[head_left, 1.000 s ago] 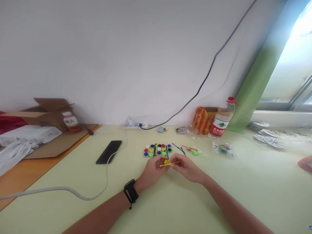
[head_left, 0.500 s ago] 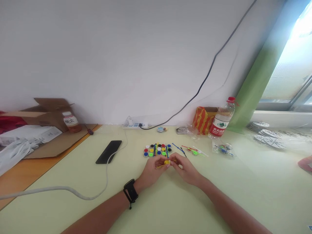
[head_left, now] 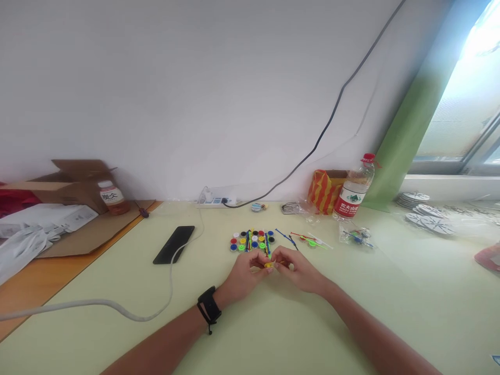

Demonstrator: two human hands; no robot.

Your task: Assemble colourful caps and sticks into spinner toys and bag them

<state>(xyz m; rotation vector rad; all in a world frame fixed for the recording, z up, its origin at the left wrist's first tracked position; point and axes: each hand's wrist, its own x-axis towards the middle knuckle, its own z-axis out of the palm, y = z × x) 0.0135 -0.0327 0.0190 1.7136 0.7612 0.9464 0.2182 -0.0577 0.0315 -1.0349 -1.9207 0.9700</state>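
Pinching a small yellow piece [head_left: 269, 265] between them, the left hand [head_left: 246, 272] and right hand [head_left: 297, 272] meet in the head view just above the near part of the table [head_left: 253, 328]. Both sets of fingers are closed on it; they hide most of it, so I cannot tell whether its parts are fully joined. Beyond the hands, coloured discs [head_left: 255, 238] stand arranged in rows, with thin sticks [head_left: 267, 242] among them. To the right, outside the rows, lie blue sticks [head_left: 287, 239] and a loose group of red, green and white parts [head_left: 311, 241]; farther right, a clear bag [head_left: 356, 237] has more small parts on or in it. These all appear unhandled for now.

Compared with a second ago, the yellow piece sits lower and flatter, and the long stick then crossing in front of its disc is now mostly covered by the fingers. The rows and loose parts look unchanged.
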